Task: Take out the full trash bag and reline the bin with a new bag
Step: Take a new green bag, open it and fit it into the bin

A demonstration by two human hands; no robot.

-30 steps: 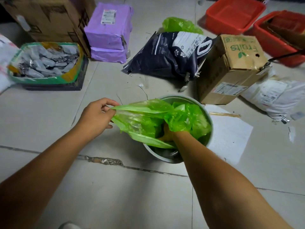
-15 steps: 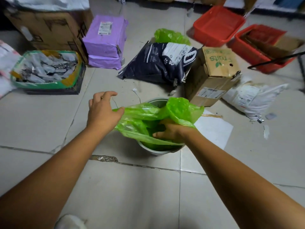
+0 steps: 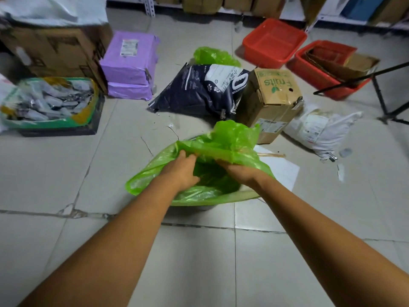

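Two hands work the new green bag (image 3: 152, 173) over the bin (image 3: 204, 207), which sits on the tiled floor at the middle of the view and is almost wholly hidden; only a sliver of its wall shows under the plastic at 6 o'clock. At 9 o'clock of the opening, the left hand (image 3: 180, 170) has its fingers curled into the film, gripping a fold. At 3 o'clock, the right hand (image 3: 241, 171) pinches the bunched far edge. Another green bag (image 3: 213, 56), likely the full one, lies far off at 12 o'clock behind a dark sack (image 3: 199, 91). Thin film may tear if stretched hard across the rim, or slip inside if the edge is folded unevenly.
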